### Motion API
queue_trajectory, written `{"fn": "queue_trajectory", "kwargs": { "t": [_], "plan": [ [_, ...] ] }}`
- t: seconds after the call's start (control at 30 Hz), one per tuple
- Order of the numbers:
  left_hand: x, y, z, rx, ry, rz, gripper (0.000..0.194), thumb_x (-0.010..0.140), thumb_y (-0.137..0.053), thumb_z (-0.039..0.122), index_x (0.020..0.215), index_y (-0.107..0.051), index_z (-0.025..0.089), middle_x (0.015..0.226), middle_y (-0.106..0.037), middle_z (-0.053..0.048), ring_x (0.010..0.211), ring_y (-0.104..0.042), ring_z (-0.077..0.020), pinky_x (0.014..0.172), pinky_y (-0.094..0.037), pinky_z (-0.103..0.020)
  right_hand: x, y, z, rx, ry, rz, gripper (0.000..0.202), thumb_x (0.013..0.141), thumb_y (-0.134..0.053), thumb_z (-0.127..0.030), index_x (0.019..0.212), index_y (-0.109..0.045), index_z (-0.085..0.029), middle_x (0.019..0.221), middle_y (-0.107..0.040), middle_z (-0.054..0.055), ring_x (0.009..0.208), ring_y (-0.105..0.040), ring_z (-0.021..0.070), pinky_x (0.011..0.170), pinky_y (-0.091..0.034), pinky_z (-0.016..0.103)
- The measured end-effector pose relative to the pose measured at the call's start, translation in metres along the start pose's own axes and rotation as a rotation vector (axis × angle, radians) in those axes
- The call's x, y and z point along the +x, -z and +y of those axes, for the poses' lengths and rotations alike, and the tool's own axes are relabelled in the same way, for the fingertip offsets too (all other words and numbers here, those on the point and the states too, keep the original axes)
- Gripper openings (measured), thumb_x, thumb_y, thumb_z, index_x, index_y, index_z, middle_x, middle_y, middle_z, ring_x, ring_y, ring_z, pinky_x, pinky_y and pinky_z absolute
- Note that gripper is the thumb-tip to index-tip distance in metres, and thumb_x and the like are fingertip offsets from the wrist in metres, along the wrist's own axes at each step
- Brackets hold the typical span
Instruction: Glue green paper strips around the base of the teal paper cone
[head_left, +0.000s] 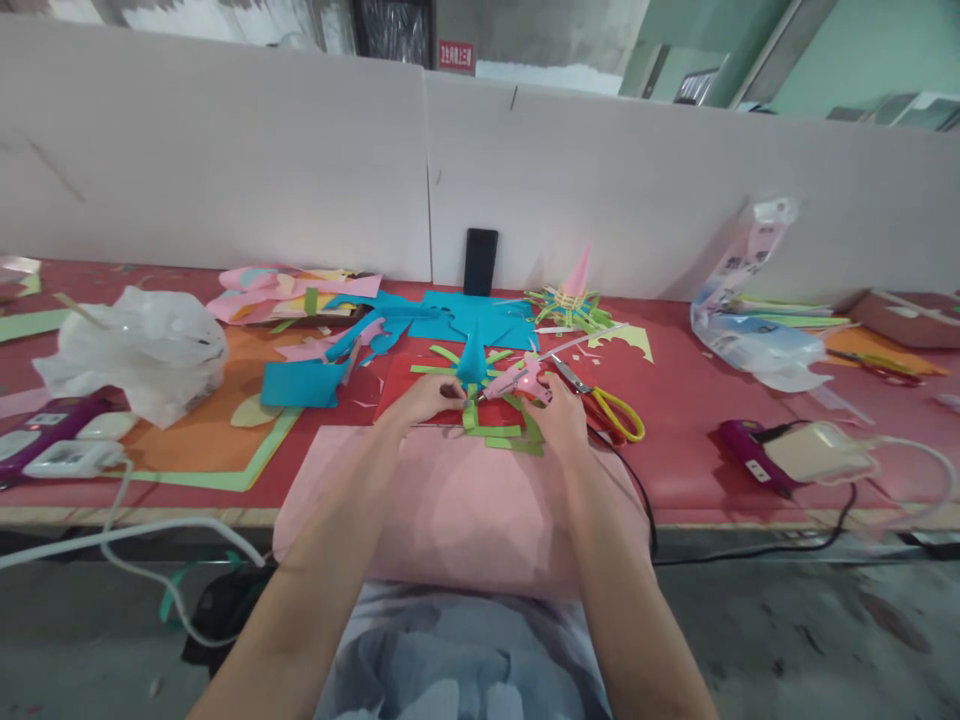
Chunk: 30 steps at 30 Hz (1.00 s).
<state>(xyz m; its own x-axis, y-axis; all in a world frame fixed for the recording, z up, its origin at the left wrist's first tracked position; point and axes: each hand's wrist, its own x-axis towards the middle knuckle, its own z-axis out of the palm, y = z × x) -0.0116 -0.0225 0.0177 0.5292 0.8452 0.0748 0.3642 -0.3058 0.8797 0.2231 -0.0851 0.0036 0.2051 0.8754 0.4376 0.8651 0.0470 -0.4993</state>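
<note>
A blue paper cone [472, 362] with green paper strips fanned out around its base stands in front of me. My left hand [433, 398] is at its near left side, fingers pinched on a green paper strip [470, 412]. In my right hand [561, 408] is a pink glue gun [519, 380], its nozzle pointing left and close to the pinched strip. Loose green strips [504, 442] lie just below the glue gun. Part of my left fingertips is hidden.
Yellow-handled scissors [616, 412] lie right of my right hand. Behind stand a pink-coned paper piece [576, 280] and a black phone [481, 262]. A plastic bag [142, 350] and power strip [52, 435] are left; another power strip [757, 460] is right.
</note>
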Motion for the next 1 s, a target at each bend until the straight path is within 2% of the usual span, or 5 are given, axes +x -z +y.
{"fn": "queue_trajectory", "kwargs": {
  "t": [0.23,0.4,0.63,0.77,1.0],
  "plan": [
    [0.005,-0.003,0.001,0.013,-0.072,0.215,0.018,0.072,-0.065,0.034,0.072,-0.061,0.017,0.076,-0.064,-0.003,0.073,-0.057,-0.0151,0.072,-0.045,-0.029,-0.001,0.004,-0.006,0.1,-0.222,0.103,0.041,0.07,-0.061,-0.046,0.103,-0.054,-0.023,0.103,-0.066,0.007,0.091,-0.06,0.024,0.074,-0.044,0.033],
    [0.005,-0.012,0.01,0.192,-0.146,0.406,0.012,0.079,-0.06,0.03,0.078,-0.062,0.018,0.084,-0.064,-0.003,0.076,-0.056,-0.0151,0.072,-0.044,-0.028,-0.001,0.013,-0.013,0.186,-0.343,0.197,0.045,0.069,-0.06,-0.044,0.108,-0.054,-0.021,0.106,-0.065,0.007,0.091,-0.06,0.0221,0.076,-0.044,0.031],
    [0.006,-0.014,0.007,0.248,-0.145,0.439,0.023,0.08,-0.06,0.029,0.101,-0.064,0.02,0.1,-0.062,-0.005,0.081,-0.057,-0.0145,0.075,-0.045,-0.027,-0.001,0.012,-0.012,0.16,-0.342,0.264,0.045,0.072,-0.056,-0.047,0.108,-0.054,-0.019,0.104,-0.064,0.009,0.091,-0.058,0.0217,0.077,-0.043,0.031],
    [0.007,-0.011,0.001,0.253,-0.121,0.47,0.018,0.078,-0.062,0.028,0.094,-0.064,0.019,0.097,-0.062,-0.004,0.078,-0.057,-0.014,0.073,-0.045,-0.026,-0.001,0.01,-0.01,0.174,-0.349,0.264,0.045,0.071,-0.057,-0.046,0.107,-0.053,-0.019,0.102,-0.063,0.008,0.089,-0.058,0.0209,0.077,-0.043,0.03],
    [0.008,-0.019,-0.005,0.359,-0.096,0.239,0.022,0.073,-0.067,0.036,0.085,-0.065,0.018,0.084,-0.061,-0.004,0.075,-0.055,-0.0169,0.067,-0.042,-0.028,0.0,0.007,-0.007,0.165,-0.312,0.279,0.047,0.071,-0.057,-0.047,0.108,-0.054,-0.018,0.105,-0.063,0.009,0.09,-0.058,0.0215,0.079,-0.043,0.031]
  ]
}}
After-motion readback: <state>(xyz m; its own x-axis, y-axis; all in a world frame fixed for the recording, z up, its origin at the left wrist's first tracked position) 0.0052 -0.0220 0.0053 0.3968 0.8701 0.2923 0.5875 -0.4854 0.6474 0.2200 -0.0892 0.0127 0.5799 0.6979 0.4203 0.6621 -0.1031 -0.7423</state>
